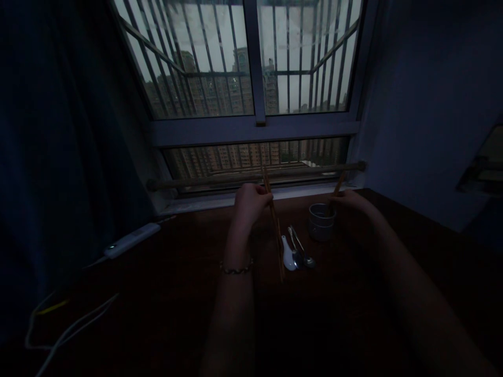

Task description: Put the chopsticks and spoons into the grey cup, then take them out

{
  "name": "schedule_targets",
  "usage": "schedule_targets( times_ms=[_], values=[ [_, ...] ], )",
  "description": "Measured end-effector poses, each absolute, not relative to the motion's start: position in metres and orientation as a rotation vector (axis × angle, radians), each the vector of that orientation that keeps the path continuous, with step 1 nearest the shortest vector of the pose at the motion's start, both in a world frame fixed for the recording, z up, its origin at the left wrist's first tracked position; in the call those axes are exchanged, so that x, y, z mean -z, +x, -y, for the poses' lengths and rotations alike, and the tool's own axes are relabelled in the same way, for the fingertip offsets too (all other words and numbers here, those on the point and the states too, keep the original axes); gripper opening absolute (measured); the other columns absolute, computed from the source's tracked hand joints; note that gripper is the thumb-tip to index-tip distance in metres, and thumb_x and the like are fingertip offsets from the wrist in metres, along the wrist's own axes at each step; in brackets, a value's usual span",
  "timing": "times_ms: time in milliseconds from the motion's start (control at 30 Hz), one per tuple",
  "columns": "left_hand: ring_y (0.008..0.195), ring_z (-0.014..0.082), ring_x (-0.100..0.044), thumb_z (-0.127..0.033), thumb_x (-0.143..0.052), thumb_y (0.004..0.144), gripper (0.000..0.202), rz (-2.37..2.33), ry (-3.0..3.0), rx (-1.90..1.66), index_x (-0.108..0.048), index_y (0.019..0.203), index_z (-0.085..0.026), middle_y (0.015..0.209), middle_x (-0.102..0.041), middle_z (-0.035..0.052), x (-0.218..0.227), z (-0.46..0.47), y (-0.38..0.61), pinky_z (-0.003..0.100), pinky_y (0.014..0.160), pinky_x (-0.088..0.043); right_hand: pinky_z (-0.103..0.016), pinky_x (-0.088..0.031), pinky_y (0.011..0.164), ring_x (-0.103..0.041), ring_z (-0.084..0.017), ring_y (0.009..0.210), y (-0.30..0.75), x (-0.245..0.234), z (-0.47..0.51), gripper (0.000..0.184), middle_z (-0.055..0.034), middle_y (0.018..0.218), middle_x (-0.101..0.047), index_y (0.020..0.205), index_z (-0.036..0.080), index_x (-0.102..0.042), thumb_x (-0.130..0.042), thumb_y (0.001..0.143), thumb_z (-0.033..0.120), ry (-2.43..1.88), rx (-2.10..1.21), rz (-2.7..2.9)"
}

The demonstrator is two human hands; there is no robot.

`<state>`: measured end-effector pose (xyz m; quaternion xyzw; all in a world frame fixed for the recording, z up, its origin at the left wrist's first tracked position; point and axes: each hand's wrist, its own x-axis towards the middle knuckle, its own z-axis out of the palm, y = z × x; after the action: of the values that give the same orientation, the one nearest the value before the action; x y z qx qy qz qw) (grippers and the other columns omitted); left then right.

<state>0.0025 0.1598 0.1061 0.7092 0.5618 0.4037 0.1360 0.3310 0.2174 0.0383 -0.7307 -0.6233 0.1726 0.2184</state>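
left hand has fingers pinched on slim chopsticks, slanting up toward the window; how many it grips, i can't tell in this gloom; over on the right, the right hand is closed on wooden sticks, tilted above the metal cup, their lower ends seemingly inside it; between the 2 hands, on the dark tabletop, lie 1 white spoon and 2 metal spoons, side by side, near the cup and apart from it; the step in hand looks like handling sticks at the cup and beside the spoons, both hands at once; the next move, i'd judge, calls for a steady pinch and a clear path past the cup's rim
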Motion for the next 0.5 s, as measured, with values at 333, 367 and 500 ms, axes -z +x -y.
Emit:
schedule_targets(
  times_ms=[333, 367, 500],
  values=[
    [0.064, 0.0129, -0.058, -0.032, -0.059, 0.072, 0.02, -1.372, 1.954, -2.008, -0.067, 0.075, -0.013, 0.068, -0.065, 0.0024, -0.138, -0.125, 0.031, 0.023, 0.06, -0.041, -0.023, -0.037, 0.051, -0.061, -0.018, 0.072, 0.229, -0.072, -0.149, 0.018, -0.0105, 0.082, -0.065, 0.084, 0.009, -0.067, -0.064, 0.077, 0.026, -2.023, -0.309, 2.217],
    [0.065, 0.0126, -0.058, -0.031, -0.059, 0.073, 0.02, -1.341, 1.969, -2.04, -0.067, 0.076, -0.013, 0.07, -0.065, 0.0026, -0.143, -0.129, 0.039, 0.023, 0.062, -0.042, -0.023, -0.037, 0.051, -0.061, -0.019, 0.075, 0.211, -0.063, -0.147, 0.022, -0.0112, 0.085, -0.065, 0.089, 0.009, -0.066, -0.066, 0.076, 0.027, -1.965, -0.326, 2.286],
    [0.071, 0.0122, -0.058, -0.028, -0.055, 0.077, 0.019, -1.264, 2.141, -1.943, -0.067, 0.08, -0.012, 0.074, -0.065, 0.0025, -0.164, -0.152, 0.073, 0.023, 0.07, -0.041, -0.027, -0.043, 0.062, -0.061, -0.025, 0.088, 0.158, -0.01, -0.152, 0.025, -0.013, 0.095, -0.064, 0.098, 0.011, -0.065, -0.054, 0.084, 0.03, -1.815, -0.133, 2.322]
  ],
)
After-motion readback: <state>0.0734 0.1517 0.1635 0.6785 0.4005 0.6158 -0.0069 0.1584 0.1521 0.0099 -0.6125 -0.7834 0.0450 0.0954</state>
